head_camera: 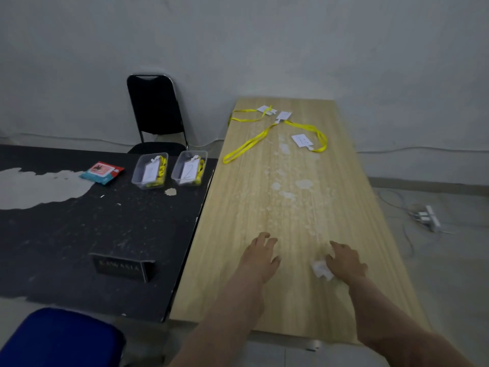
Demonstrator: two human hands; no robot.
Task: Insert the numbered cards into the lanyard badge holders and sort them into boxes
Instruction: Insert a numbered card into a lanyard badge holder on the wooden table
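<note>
two clear boxes sat on the black table point(79, 234): left box point(149, 170) held a filled badge holder with yellow lanyard, card number too faint to read; right box point(189, 168) held one whose card read "2". judged roughly half done. still out on the far end of the wooden table point(264, 287): a badge holder with card point(301, 140) on a yellow lanyard point(264, 133), its mark looked like a "1" or "4", could not tell; another holder point(284, 116) and loose white cards point(266, 109) near the far edge, unreadable. left hand point(260, 254) lay flat, fingers spread, holding nothing. right hand point(344, 262) rested on a crumpled white tissue point(321, 269), fingers loosely curled over it; a real grasp could not be told. black sign point(120, 267) read "kawasia", blurry. red-blue packet point(102, 172), text unreadable.
</note>
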